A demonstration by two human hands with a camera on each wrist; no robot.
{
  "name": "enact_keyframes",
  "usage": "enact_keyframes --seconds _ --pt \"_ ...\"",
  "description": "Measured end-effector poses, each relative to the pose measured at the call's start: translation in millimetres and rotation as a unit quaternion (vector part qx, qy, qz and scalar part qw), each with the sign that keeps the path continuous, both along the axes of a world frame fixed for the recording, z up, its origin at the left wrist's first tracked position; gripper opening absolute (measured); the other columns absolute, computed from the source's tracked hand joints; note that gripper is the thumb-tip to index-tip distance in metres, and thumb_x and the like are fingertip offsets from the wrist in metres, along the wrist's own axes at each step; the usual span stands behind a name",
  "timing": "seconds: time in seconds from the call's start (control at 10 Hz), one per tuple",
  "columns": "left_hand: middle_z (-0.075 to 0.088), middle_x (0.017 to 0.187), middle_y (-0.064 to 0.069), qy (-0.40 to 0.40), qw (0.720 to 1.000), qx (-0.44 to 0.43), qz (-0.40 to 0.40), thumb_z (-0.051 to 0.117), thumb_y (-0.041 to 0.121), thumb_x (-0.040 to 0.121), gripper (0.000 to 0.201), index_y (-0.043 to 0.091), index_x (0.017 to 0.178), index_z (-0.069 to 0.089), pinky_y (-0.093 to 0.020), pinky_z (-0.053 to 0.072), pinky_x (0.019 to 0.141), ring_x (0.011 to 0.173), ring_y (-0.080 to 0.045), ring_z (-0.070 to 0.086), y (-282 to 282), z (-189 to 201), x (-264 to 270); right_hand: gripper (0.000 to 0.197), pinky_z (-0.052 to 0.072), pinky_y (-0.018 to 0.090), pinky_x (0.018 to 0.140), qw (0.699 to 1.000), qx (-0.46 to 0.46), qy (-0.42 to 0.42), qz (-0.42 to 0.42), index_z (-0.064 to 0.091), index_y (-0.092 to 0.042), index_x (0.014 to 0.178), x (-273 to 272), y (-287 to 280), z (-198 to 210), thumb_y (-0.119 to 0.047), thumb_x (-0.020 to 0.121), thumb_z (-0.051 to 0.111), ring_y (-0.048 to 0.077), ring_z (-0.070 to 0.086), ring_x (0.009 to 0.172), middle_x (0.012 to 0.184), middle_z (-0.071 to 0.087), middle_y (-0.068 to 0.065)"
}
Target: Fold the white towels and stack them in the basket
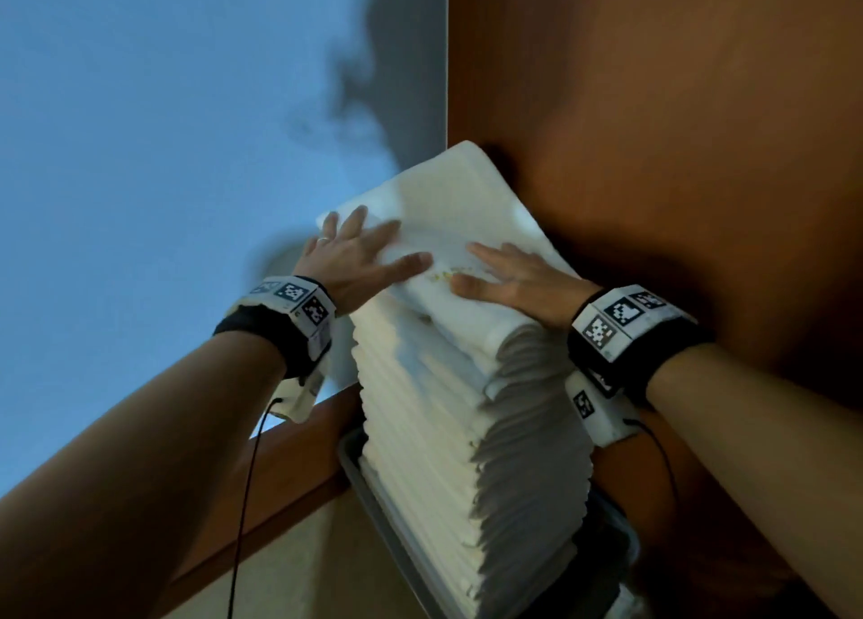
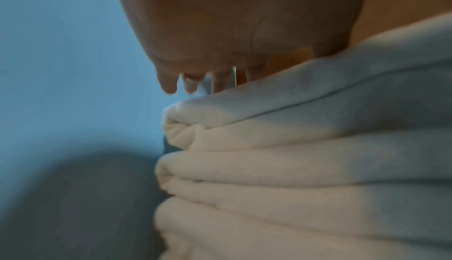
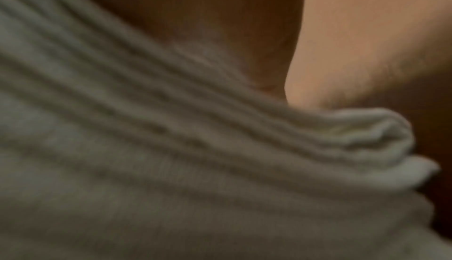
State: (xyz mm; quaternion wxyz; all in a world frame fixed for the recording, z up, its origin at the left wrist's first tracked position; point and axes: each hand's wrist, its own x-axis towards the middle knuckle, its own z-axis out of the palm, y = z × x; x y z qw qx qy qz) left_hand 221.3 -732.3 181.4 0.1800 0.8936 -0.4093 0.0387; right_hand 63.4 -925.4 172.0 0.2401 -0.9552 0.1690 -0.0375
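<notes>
Head view. A grey basket (image 1: 369, 487) sat at about 6 o'clock in the frame, its rim showing at the foot of a tall stack of folded white towels (image 1: 443, 431) that rose far above that rim. The stack stood against a brown wooden panel (image 1: 654, 104) at 3 o'clock, with a blue wall (image 1: 140, 128) at 9 o'clock. The top towel (image 1: 448, 216) lay tilted, its far corner up at 12 o'clock against the panel. The left hand (image 1: 355, 263) lay flat on the towel's 9 o'clock edge, fingers straight and fanned apart, a ring (image 1: 323, 240) on one finger. The right hand (image 1: 518, 277) lay flat at the 4 o'clock side, fingers straight and close together, pointing toward 10 o'clock. Faint yellow marks (image 1: 448, 275) showed on the cloth between the two thumbs. Both wrists carried black bands with printed marker tags; thin cables hung from them.

Left wrist view. Palm overhead, fingertips (image 2: 168, 87) straight, reaching past the towel's corner at 12 o'clock. Rounded folded edges of the stack (image 2: 244, 167) filled 3 to 6 o'clock, cream, soft, evenly layered.

Right wrist view. Blurred. The heel of the hand (image 3: 342, 51) pressed down at 1 o'clock onto the layered towel edges (image 3: 171, 148); the finger pose could not be told here. One fold (image 3: 374, 128) bulged out at 3 o'clock.
</notes>
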Motion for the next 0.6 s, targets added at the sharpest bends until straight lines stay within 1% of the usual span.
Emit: enact_keyframes --seconds 0.1,0.2,0.3,0.4,0.5,0.6 --pt "-0.014 0.168 0.002 0.025 0.995 0.099 0.000 0.017 0.101 0.048 0.116 0.055 0.154 0.009 -0.054 0.006 0.122 0.154 -0.029 -0.009 -6 -17 19 0.129 0.001 0.068 0.116 0.992 -0.082 0.093 0.028 0.000 -0.063 0.146 3 8 -25 -0.108 0.025 -0.006 0.038 -0.017 0.149 0.165 -0.016 0.001" --pt "-0.018 0.167 0.002 0.023 0.992 0.124 0.001 0.015 0.099 0.043 0.118 0.057 0.153 0.007 -0.055 0.012 0.122 0.154 -0.030 -0.009 -12 -37 28 0.125 -0.001 0.073 0.112 0.995 -0.015 0.082 -0.045 0.003 -0.063 0.146 9 13 -41 -0.109 0.032 0.026 0.033 -0.019 0.149 0.163 -0.021 -0.005" --pt "-0.019 0.167 0.002 0.014 0.990 0.143 0.006 0.017 0.100 0.049 0.113 0.057 0.153 0.008 -0.056 0.013 0.122 0.155 -0.030 -0.008 -13 -40 32 0.121 -0.002 0.074 0.111 0.996 -0.009 0.079 -0.050 0.003 -0.064 0.144 15 13 -44 -0.106 0.033 0.029 0.032 -0.019 0.149 0.163 -0.021 -0.007" --pt "-0.016 0.167 0.004 0.007 0.990 0.141 0.019 0.029 0.101 0.063 0.104 0.055 0.154 0.004 -0.054 0.011 0.122 0.155 -0.029 -0.005 -12 -33 24 0.118 0.001 0.072 0.112 0.995 -0.026 0.074 -0.062 0.007 -0.062 0.145 11 12 -39 -0.105 0.037 0.030 0.032 -0.013 0.150 0.164 -0.014 -0.008" --pt "-0.011 0.168 0.003 0.013 0.993 0.121 0.004 0.020 0.105 0.061 0.111 0.050 0.156 0.009 -0.056 0.010 0.123 0.155 -0.030 -0.003 -4 -22 15 0.127 0.010 0.066 0.116 0.995 -0.044 0.055 -0.074 0.020 -0.053 0.148 4 15 -30 -0.109 0.034 0.027 0.032 0.002 0.151 0.164 0.006 -0.004" --pt "0.001 0.169 0.003 0.053 0.998 0.024 -0.029 0.022 0.101 0.061 0.114 0.041 0.158 0.016 -0.052 0.008 0.124 0.155 -0.024 0.002 13 -6 2 0.134 0.017 0.054 0.120 0.995 -0.063 0.018 -0.078 0.033 -0.036 0.150 -9 22 -9 -0.110 0.038 0.027 0.028 0.016 0.149 0.160 0.023 0.005"
